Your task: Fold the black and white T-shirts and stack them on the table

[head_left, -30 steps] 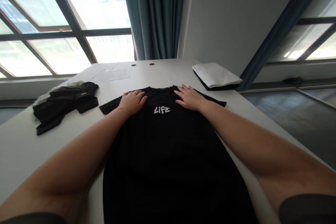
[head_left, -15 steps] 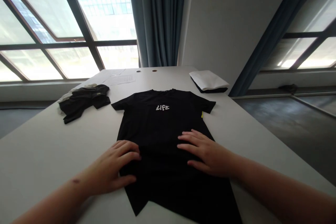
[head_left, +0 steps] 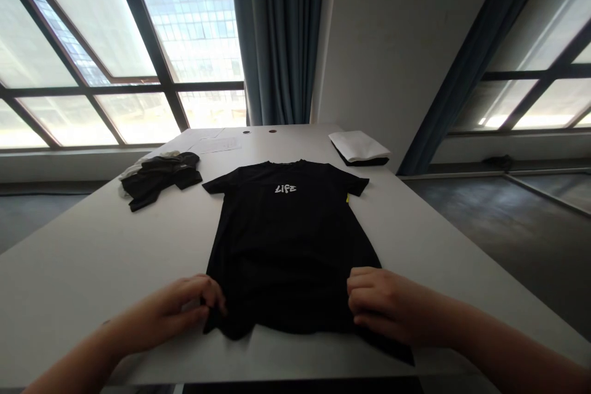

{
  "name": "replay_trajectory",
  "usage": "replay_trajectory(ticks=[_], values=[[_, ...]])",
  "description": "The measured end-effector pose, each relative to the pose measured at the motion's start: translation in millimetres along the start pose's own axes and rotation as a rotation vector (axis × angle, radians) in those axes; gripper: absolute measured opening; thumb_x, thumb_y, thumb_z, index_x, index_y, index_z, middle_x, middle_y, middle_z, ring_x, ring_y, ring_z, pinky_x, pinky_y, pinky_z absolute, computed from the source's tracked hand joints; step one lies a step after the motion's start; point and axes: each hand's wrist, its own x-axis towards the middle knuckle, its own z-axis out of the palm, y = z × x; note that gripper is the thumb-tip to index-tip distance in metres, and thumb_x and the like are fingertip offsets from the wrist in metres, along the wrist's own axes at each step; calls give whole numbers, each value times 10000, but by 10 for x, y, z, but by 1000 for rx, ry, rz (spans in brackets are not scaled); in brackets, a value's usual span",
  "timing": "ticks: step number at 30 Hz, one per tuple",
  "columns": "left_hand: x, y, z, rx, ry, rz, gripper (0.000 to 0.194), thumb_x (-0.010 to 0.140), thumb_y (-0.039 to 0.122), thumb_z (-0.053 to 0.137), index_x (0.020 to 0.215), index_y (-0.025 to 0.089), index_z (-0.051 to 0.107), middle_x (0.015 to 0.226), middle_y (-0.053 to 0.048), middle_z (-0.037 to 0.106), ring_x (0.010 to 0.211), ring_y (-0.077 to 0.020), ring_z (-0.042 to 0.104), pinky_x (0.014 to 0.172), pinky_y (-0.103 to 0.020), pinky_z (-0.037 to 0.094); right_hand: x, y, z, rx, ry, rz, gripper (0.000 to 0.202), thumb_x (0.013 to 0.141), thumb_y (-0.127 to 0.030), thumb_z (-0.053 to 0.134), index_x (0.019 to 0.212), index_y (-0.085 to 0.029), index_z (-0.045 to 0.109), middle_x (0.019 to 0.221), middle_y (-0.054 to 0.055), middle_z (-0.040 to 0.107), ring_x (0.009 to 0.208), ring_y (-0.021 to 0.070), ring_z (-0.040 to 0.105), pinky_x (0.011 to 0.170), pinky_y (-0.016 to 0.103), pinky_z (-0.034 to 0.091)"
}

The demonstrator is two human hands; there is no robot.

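Note:
A black T-shirt (head_left: 286, 240) with white lettering on its chest lies spread on the white table, collar away from me and hem toward me. My left hand (head_left: 189, 308) pinches its lower left edge near the hem. At the lower right side, my right hand (head_left: 383, 301) has its fingers curled down onto the fabric, closed on it. The hem is wavy between my hands, and one corner pokes out below my right hand. A small yellow tag shows beneath the right sleeve.
On the left of the white table (head_left: 115, 258) lies a crumpled dark garment (head_left: 159, 175) with paler cloth behind it. A white folded sheet (head_left: 359, 144) rests on something black at the far right. Paper (head_left: 215, 144) lies near the window.
Both hands have moved from lying on the shirt's middle down to its lower sides, and their fingers have closed on the cloth. The hem has been drawn up away from the table's near edge.

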Motion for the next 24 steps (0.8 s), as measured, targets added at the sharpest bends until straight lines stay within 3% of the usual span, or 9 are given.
replay_trajectory(ticks=[4,6,8,11,13,16,20,22,24], values=[[-309,0,-180,22,-104,-158,303,1049,498,542,928,238,642,990,-44,766,959,-212,692,889,-296,538,-151,-98,-164,216,-189,106,90,905,-158,715,832,-209,699,851,28,712,883,198,676,785,302,501],[-316,68,-234,113,-143,-250,369,1035,562,534,889,244,650,889,-27,763,920,-218,690,864,-295,533,-154,-115,-230,267,-248,117,69,912,-173,711,888,-217,758,864,25,743,866,192,704,794,298,519],[-182,168,-233,230,-104,-324,419,1048,592,461,895,250,649,809,-16,743,831,-216,689,796,-302,531,-78,-97,-286,270,-201,132,149,976,-234,645,994,-217,793,935,46,773,880,193,727,832,310,543],[236,271,-110,497,83,-355,411,1050,565,415,989,252,675,900,-40,756,841,-241,708,807,-355,539,195,43,-302,108,14,210,338,1043,-383,559,1232,-202,773,1254,126,756,1167,261,707,1054,403,524],[603,242,5,654,190,-273,399,1041,542,457,1163,248,698,1191,-87,759,1087,-286,712,1002,-425,520,465,233,-258,-45,99,280,500,1024,-480,584,1426,-203,687,1534,157,609,1443,331,540,1220,492,403],[1236,41,71,803,240,-216,550,1044,532,478,1484,222,591,1621,-141,519,1463,-346,512,1203,-500,395,937,640,-201,-200,89,388,712,1013,-568,568,1601,-169,521,1725,173,355,1619,370,258,1315,533,224],[2135,-328,-194,848,257,-381,684,1073,557,400,1658,203,408,1750,-140,312,1608,-339,300,1287,-505,272,1506,1250,-319,-289,42,608,778,1067,-608,401,1703,-167,321,1783,164,186,1652,359,118,1317,545,169],[2509,-496,-406,762,267,-519,699,1066,605,370,1684,277,365,1778,-87,245,1635,-336,225,1303,-540,225,1675,1528,-430,-296,62,711,759,1079,-619,337,1716,-210,284,1791,143,166,1655,357,99,1303,596,160],[2768,-651,-591,711,281,-625,688,1053,652,325,1672,355,383,1772,-72,261,1621,-392,246,1259,-662,253,1729,1778,-517,-285,72,825,730,1085,-622,291,1721,-264,266,1799,119,147,1654,371,93,1284,656,135]])
